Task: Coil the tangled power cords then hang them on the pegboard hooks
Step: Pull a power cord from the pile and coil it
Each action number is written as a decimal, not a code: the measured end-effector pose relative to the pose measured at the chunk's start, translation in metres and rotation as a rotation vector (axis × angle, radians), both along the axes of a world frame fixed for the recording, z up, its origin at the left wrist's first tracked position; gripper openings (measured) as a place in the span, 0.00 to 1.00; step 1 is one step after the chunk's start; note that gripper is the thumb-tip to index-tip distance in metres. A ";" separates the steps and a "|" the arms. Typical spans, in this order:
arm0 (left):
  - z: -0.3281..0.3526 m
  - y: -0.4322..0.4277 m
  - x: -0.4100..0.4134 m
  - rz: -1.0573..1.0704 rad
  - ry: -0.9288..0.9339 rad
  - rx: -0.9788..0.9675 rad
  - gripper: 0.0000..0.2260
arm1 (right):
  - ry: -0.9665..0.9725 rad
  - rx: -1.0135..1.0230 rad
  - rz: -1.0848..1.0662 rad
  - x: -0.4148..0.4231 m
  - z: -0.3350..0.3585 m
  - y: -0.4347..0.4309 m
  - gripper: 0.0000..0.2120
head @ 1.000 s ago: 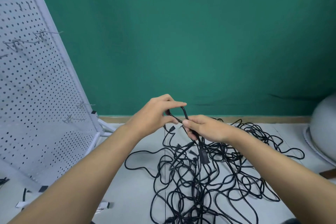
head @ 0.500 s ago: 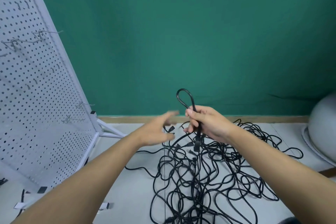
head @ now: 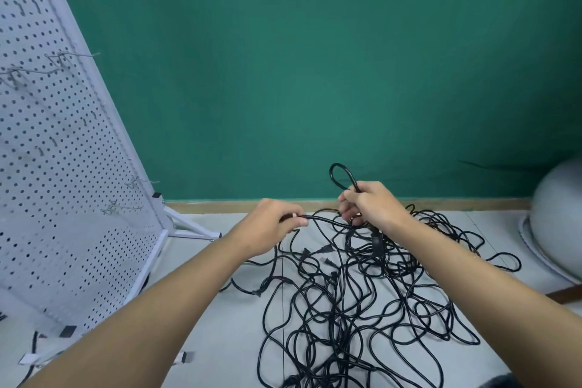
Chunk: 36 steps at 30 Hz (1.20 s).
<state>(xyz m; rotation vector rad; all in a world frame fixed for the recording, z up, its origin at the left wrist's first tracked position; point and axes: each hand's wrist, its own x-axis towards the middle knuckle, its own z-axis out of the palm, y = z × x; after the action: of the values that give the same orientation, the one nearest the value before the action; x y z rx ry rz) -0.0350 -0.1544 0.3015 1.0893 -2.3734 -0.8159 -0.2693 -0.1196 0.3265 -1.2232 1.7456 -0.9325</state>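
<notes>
Barely started: right hand pinches one small loop of cord, and left hand grips the strand just beside it. Tangled cords lie heaped right of the pegboard. Its hooks are bare, with nothing coiled or hung yet.

Green wall at back, grey ball far rt.

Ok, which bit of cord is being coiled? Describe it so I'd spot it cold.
Start at the green wall, then drop to the right hand above the black cord tangle on the floor. A small cord loop pokes up from that fist; it alone rises against the green, every other strand lies lower.
</notes>
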 end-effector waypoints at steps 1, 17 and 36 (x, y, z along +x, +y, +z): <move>0.004 0.000 -0.002 -0.016 0.002 -0.075 0.09 | 0.027 0.040 0.036 0.001 0.000 0.001 0.11; 0.017 -0.010 -0.003 0.050 0.111 -0.246 0.10 | -0.163 0.210 0.451 0.030 0.000 0.018 0.14; 0.010 -0.009 0.010 0.299 0.275 0.056 0.04 | -0.020 -0.014 0.389 0.026 -0.004 0.013 0.14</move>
<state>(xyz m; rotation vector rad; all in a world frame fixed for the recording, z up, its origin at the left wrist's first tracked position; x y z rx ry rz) -0.0251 -0.1637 0.3114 1.2295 -1.9166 -0.8640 -0.2437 -0.1063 0.3227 -1.4892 1.4154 -0.7228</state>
